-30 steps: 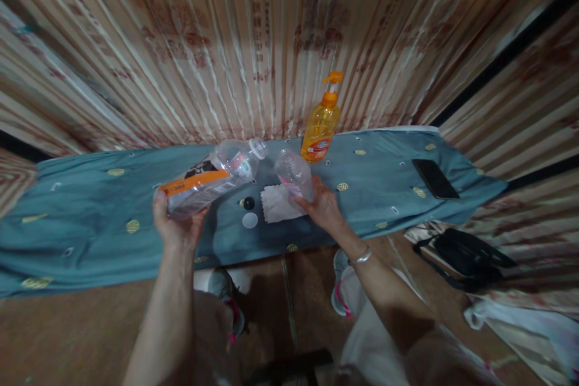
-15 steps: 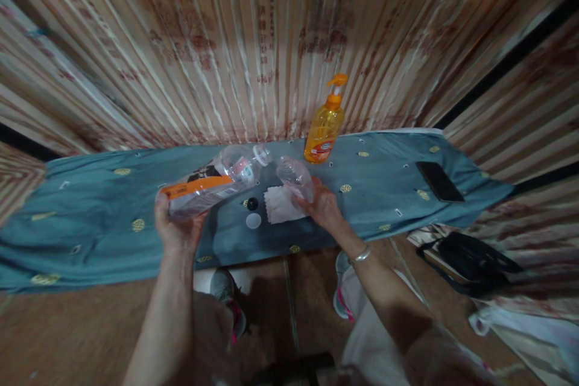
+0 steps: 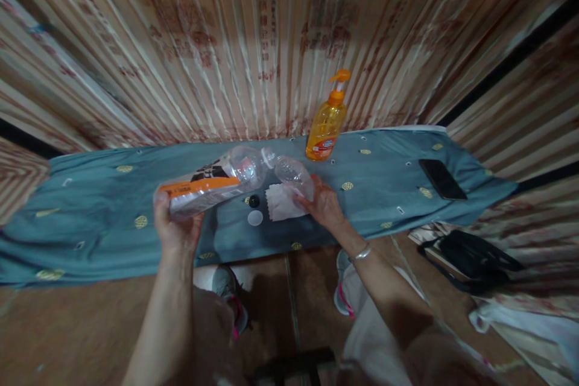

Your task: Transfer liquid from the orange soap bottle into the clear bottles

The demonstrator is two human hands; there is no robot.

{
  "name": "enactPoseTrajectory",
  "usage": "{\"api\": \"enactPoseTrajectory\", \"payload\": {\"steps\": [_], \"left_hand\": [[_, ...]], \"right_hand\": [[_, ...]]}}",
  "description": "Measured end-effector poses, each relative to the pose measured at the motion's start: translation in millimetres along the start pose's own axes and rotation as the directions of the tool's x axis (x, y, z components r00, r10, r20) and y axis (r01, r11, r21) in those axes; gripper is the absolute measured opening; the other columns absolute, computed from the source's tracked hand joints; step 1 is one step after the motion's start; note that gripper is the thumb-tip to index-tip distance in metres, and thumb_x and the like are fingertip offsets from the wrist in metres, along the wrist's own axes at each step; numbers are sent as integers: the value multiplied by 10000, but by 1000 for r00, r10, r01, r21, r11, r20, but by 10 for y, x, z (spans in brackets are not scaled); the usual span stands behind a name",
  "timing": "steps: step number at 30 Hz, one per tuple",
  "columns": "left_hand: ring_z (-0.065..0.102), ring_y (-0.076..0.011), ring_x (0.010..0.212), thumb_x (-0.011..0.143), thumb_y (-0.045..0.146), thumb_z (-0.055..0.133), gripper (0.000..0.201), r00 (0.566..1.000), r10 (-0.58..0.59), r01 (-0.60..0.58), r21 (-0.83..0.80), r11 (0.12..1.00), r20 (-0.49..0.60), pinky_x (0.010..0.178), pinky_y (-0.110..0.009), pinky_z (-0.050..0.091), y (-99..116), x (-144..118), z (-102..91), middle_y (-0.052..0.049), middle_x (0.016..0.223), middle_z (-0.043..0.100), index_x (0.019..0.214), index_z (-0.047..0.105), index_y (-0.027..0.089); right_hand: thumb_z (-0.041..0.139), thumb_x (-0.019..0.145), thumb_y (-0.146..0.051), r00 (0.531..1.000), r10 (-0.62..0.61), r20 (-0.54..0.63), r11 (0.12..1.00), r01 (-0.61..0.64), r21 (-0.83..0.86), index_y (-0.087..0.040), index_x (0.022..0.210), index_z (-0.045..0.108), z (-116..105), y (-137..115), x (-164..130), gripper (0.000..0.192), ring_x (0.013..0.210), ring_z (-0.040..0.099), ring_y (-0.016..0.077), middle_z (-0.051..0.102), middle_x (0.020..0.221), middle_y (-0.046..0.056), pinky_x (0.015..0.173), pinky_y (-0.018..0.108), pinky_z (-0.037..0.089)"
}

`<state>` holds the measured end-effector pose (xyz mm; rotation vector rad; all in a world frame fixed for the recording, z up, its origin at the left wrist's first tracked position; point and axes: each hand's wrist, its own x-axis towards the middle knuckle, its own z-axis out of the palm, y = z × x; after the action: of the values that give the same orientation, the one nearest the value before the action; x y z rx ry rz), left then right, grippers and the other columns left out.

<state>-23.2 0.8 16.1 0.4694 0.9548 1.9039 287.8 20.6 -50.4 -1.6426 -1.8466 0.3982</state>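
My left hand (image 3: 177,228) grips the base of a large clear bottle (image 3: 217,184) with an orange and black label, tipped on its side with its open mouth pointing right. My right hand (image 3: 322,204) holds a small clear bottle (image 3: 294,174), tilted so its mouth points left. The two bottle mouths meet above the blue-grey cloth (image 3: 113,217). Under them lie a white tissue (image 3: 281,202), a small black cap (image 3: 254,200) and a white cap (image 3: 255,218).
An orange pump bottle (image 3: 326,125) stands at the back of the cloth by the striped curtain. A black phone (image 3: 442,178) lies on the right end. A black bag (image 3: 470,259) sits on the floor at right. My shoes show below the cloth's front edge.
The large bottle's mouth has moved right and the small bottle's mouth left, closing the gap until the two touch. Both hands kept their grip.
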Motion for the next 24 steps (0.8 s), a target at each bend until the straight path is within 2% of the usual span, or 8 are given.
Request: {"api": "enactPoseTrajectory", "payload": {"steps": [5,9,13,16,19,24], "left_hand": [[709,-146,857,909,361,620,157,999,17,-19,29,999,51,734,-261,617,34,-10,-110,52,930,761,994,695,253],[703,-176,860,661,475,847,435,994,101,-103,49,994,30,736,-282,620,56,-12,-128,9,937,754,971,684,218],[696,-187,873,521,514,912,559,994,113,-113,83,990,13,745,-294,626,81,-18,-89,3,939,743,947,690,229],[689,-192,884,528,538,904,556,993,113,-114,108,988,14,719,-289,620,105,-28,-71,7,942,743,943,691,237],[687,-211,922,593,537,877,502,988,134,-144,152,978,71,751,-317,617,135,-42,-46,11,959,743,963,680,262],[682,-244,947,588,577,874,506,984,156,-171,194,966,91,803,-372,628,188,-90,45,-10,960,746,936,687,262]], "right_hand": [[729,868,-435,999,-31,-10,999,30,-23,-148,1378,573,17,-6,3,605,1183,681,369,723,1248,233,1062,538,528],[711,900,-458,997,-76,-21,991,73,-109,-106,1373,563,34,0,0,608,1159,698,341,732,1225,238,1025,510,557],[683,934,-480,993,-114,-38,976,105,-191,-97,1379,563,59,19,-17,599,1143,706,343,740,1199,235,994,498,574],[668,941,-512,992,-114,-51,972,101,-212,-101,1379,581,69,27,-35,607,1118,712,355,740,1166,238,977,501,584],[645,951,-511,992,-112,-54,973,99,-209,-89,1392,579,66,15,-42,613,1114,707,355,736,1182,252,972,502,582],[674,929,-500,995,-77,-63,971,60,-232,-54,1368,578,54,-15,-23,633,1111,706,345,734,1196,260,966,451,571]]}}
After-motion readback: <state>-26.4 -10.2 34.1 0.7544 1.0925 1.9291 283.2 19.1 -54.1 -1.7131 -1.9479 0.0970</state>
